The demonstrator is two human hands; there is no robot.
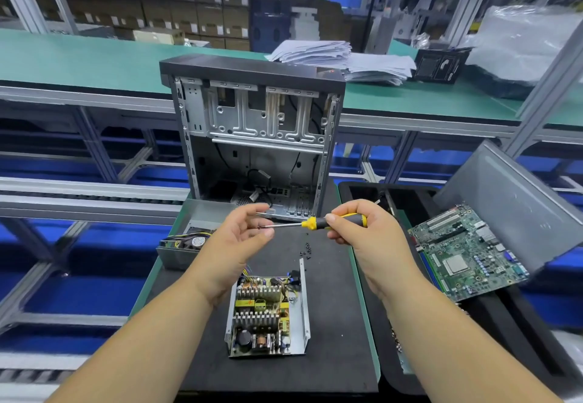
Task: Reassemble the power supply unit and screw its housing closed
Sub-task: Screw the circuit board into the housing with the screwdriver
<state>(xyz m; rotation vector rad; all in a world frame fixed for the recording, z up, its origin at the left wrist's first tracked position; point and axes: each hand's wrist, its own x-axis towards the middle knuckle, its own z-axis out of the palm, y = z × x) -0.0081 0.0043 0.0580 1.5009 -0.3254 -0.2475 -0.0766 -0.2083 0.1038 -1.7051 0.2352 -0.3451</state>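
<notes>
The open power supply base (268, 314) lies on the black mat, its circuit board with heatsinks and coils exposed. Its grey cover with the fan (186, 241) sits to the left behind my left forearm, joined by coloured wires. My right hand (356, 229) grips the yellow-and-black screwdriver (331, 221) above the mat, shaft pointing left. My left hand (243, 235) is at the shaft's tip, fingers curled around it; a small dark screw seems to sit at the tip. Several loose black screws (307, 249) lie on the mat under the screwdriver.
An empty computer case (255, 137) stands upright behind the mat. A motherboard (467, 251) rests on a black foam tray (362, 191) at right, beside a grey side panel (517, 201). Paper stacks (331, 55) lie on the green bench behind.
</notes>
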